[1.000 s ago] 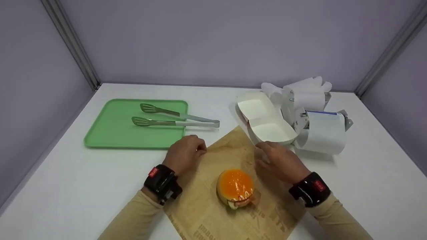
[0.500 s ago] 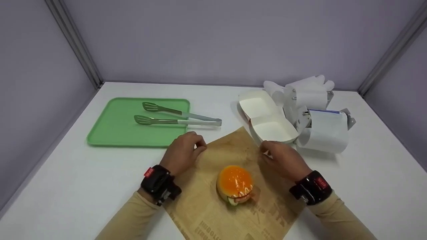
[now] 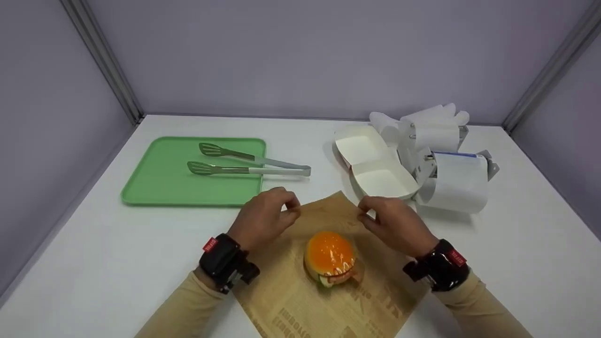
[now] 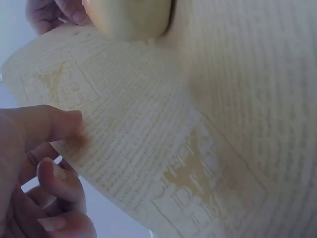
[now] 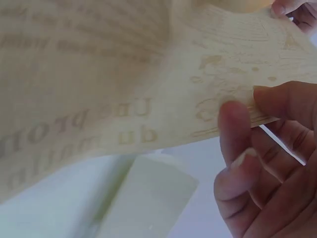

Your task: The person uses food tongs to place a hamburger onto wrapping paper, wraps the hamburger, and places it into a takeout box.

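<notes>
A brown printed sheet of wrapping paper lies on the table with one corner pointing away from me. On its middle sits a hamburger with a glossy orange bun, greens and a reddish filling showing at its near side. My left hand pinches the paper's far left edge, thumb on the printed face in the left wrist view. Opposite, my right hand pinches the far right edge between thumb and fingers, as the right wrist view shows. The paper's far part is lifted and bends towards the hamburger.
A green tray stands at the back left, with metal tongs lying across its right rim. Beyond my right hand is an open white takeaway box. White rolls in holders and a white glove are at the back right.
Both hands have drawn slightly closer together, pinching the paper's edges. The paper's far corner has risen and come towards the hamburger. Tray, tongs and box keep their places.
</notes>
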The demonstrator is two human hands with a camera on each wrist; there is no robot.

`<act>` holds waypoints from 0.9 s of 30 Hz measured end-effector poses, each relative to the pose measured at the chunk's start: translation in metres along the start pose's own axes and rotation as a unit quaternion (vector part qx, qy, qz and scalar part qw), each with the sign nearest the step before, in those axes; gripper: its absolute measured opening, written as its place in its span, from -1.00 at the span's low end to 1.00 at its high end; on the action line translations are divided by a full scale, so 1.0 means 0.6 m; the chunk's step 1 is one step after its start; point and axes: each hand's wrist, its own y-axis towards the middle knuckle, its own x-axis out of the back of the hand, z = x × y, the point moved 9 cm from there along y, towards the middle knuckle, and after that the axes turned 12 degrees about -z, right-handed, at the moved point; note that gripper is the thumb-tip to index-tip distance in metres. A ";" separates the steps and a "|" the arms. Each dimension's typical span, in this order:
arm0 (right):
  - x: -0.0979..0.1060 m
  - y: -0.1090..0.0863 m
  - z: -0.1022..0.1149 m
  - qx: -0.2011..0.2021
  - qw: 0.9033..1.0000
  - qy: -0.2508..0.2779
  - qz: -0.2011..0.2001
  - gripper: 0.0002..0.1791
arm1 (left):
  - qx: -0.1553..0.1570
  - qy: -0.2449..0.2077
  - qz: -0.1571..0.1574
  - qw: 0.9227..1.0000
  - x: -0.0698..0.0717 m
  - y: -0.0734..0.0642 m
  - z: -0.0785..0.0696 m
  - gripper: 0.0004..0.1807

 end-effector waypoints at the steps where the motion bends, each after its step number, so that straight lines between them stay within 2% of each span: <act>1: 0.001 0.000 0.003 0.003 1.000 0.000 0.002 -0.96 | -0.010 -0.001 -0.002 1.000 0.000 0.000 -0.006 -0.95; 6: 0.007 -0.001 0.015 0.015 1.000 0.003 0.008 -0.92 | -0.048 -0.007 -0.006 0.999 0.002 -0.001 -0.030 -0.96; 14: 0.016 -0.003 0.026 0.042 0.999 0.025 0.019 -0.92 | -0.100 -0.016 0.005 0.995 0.003 -0.004 -0.064 -0.95; 18: 0.018 -0.004 0.034 0.055 0.997 0.045 0.028 -0.90 | -0.124 -0.028 0.025 0.992 -0.001 -0.008 -0.074 -0.96; 24: 0.020 -0.009 0.066 0.117 0.990 0.065 0.032 -0.88 | -0.150 -0.046 0.062 0.986 -0.008 -0.015 -0.085 -0.93; 27: 0.017 -0.013 0.078 0.134 0.987 0.074 0.045 -0.85 | -0.156 -0.054 0.079 0.983 -0.011 -0.019 -0.089 -0.92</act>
